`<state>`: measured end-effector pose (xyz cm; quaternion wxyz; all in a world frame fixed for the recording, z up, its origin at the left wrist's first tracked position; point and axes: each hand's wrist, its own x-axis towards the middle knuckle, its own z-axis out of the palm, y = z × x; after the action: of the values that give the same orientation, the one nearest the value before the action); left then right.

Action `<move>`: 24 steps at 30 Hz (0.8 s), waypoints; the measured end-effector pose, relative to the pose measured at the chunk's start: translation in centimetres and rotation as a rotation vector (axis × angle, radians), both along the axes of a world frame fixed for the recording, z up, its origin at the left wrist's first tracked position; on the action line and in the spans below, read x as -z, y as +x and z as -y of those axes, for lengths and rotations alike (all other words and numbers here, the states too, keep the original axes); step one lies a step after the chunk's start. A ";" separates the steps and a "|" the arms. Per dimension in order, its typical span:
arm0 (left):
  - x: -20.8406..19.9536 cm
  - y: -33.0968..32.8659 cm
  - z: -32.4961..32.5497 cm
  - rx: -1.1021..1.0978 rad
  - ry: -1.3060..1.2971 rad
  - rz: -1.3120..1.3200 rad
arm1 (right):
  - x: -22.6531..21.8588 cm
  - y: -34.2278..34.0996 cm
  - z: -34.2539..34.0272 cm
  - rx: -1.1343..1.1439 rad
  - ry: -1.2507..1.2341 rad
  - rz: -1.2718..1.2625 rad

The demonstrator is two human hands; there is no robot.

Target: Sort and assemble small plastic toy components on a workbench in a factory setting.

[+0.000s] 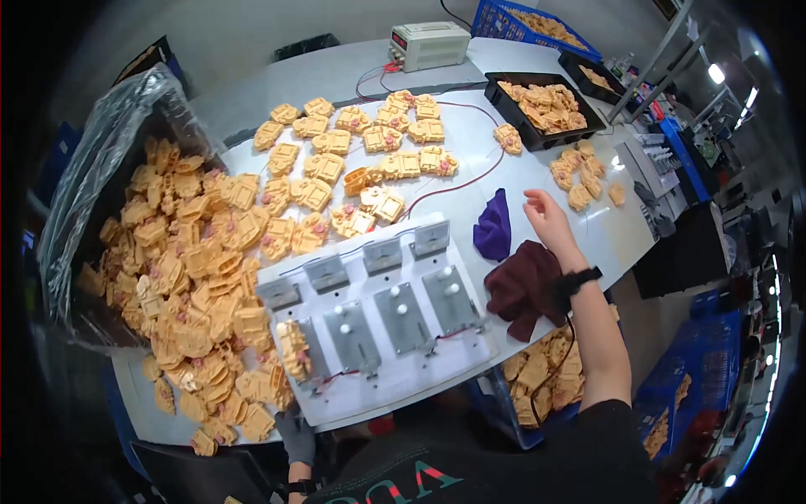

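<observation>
My right hand point(550, 220) is bare and held over the table, its fingers stretched out to the left with nothing in them. Beneath and beside it lie a purple cloth point(493, 225) and a dark maroon cloth point(522, 290). My left hand point(295, 437) wears a grey glove and is low at the table's near edge, by the tan plastic parts; its fingers are partly hidden. Just above it, a tan plastic housing point(293, 349) stands at the left station of a white test fixture point(386, 370). The fixture's other grey plates point(403, 319) carry small white knobs.
A black bin lined with clear plastic point(63, 244) spills a big heap of tan housings point(197, 269) over the left side. Rows of housings point(332, 143) lie behind the fixture. A power supply point(430, 46) and a black tray point(588, 126) stand farther back, with red wire point(478, 172) between.
</observation>
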<state>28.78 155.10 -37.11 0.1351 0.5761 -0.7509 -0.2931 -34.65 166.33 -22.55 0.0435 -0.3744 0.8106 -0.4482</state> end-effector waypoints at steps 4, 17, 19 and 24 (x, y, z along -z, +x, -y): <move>-0.6 -1.9 0.8 -0.016 0.071 0.046 | 5.7 -11.1 7.8 0.128 0.154 -0.432; 5.7 6.7 -1.1 -0.337 0.408 -0.332 | 7.7 -22.0 18.4 0.558 0.378 -0.308; 2.3 1.8 0.9 -0.613 0.719 -0.569 | 7.9 -21.8 16.5 0.568 0.404 -0.291; 7.4 5.3 0.5 -0.414 0.487 -0.280 | 7.3 -21.0 16.3 0.598 0.307 -0.458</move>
<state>34.05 154.59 -44.55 0.1519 0.6858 -0.5002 -0.5063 -55.65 150.00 -29.83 -0.2151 -0.2012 0.9301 -0.2196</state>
